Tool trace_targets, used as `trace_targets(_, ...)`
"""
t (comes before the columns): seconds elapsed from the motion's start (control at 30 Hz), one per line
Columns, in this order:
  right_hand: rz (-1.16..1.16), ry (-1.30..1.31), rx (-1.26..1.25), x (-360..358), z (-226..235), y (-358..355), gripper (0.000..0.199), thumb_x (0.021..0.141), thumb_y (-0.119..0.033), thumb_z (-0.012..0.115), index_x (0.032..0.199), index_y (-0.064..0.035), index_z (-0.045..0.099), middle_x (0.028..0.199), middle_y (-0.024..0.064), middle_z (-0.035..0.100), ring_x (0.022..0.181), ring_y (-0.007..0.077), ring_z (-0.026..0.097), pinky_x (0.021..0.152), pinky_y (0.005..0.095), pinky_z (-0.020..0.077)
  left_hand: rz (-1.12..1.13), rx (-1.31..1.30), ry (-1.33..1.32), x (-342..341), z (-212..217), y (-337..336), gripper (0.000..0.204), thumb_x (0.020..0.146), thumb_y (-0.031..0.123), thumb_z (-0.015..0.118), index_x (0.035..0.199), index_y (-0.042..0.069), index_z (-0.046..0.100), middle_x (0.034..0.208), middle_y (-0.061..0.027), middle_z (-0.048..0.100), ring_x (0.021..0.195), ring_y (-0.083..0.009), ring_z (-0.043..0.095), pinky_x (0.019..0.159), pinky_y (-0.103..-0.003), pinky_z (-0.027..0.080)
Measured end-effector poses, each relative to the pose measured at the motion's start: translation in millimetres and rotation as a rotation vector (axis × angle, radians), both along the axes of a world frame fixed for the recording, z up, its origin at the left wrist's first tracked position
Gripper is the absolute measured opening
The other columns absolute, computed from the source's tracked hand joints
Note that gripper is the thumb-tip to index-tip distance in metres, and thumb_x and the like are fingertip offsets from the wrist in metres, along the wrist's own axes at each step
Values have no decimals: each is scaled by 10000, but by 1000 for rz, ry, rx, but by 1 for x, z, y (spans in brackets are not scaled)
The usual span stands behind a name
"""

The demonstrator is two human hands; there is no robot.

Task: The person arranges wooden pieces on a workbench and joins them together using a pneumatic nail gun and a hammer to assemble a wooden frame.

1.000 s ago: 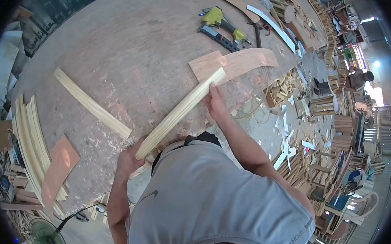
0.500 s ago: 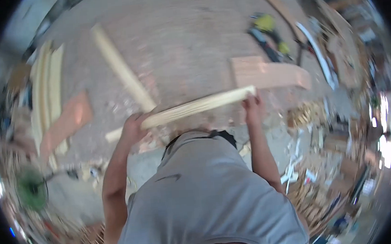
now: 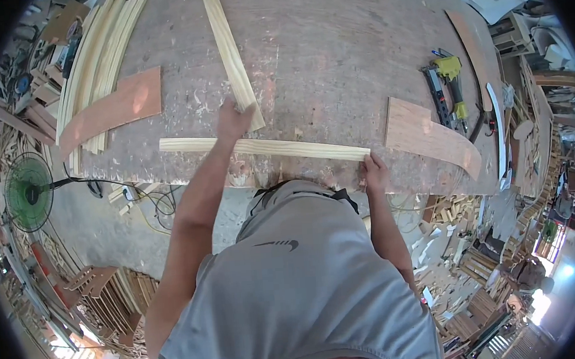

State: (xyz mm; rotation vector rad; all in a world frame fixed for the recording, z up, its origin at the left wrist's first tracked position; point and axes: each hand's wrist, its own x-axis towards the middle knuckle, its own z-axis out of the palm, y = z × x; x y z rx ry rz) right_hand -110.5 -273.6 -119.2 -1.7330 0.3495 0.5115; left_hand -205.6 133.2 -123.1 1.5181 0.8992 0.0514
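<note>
A pale wooden strip (image 3: 298,147) lies crosswise along the near edge of the workbench. My right hand (image 3: 374,173) pinches its right end, thumb near the top edge. My left hand (image 3: 233,120) is closed around the near end of a second wooden strip (image 3: 226,44), which runs away from me toward the far side. My left forearm passes over the crosswise strip and covers part of it. The second strip's near end sits just above the crosswise strip, with a small gap between them.
On the workbench (image 3: 332,49), a curved plywood piece (image 3: 424,130) and a yellow-and-black nail gun (image 3: 451,88) lie at right. Another curved plywood piece (image 3: 116,108) and stacked wooden strips (image 3: 102,52) lie at left. A green fan (image 3: 30,192) stands beyond the left edge. Wood scraps (image 3: 450,211) litter the floor.
My left hand has let go of the crosswise strip and taken hold of the other strip's near end. The crosswise strip has turned, its right end now nearer me. The whole view has shifted.
</note>
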Motion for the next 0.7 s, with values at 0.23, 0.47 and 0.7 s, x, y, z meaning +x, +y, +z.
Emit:
trace_targets(0.23,-30,-171,-194,-16,28,2,434,818,-193,614,1177,25,506,950,114,615,833,191,604,669,287,492,130,458,51,32,21,-10,636,626,287,750,1085,-53,469,843,-151,584,698,-324,611,670,-391,524)
trace_targets(0.47,-218,-75,-25,-51,54,-18,326,861,-224,590,1092,2,556,873,73,607,779,154,612,627,258,492,401,-955,-620,24,85,-3,264,826,231,551,964,9,508,719,-44,503,594,-124,494,535,-252,456)
trace_targets(0.7,-88,-138,-22,-24,73,9,301,876,-205,576,1089,7,568,895,82,627,792,140,614,657,253,494,261,-1285,-1023,13,115,-7,433,868,298,534,1136,-11,393,956,-101,465,652,-113,432,554,-235,420)
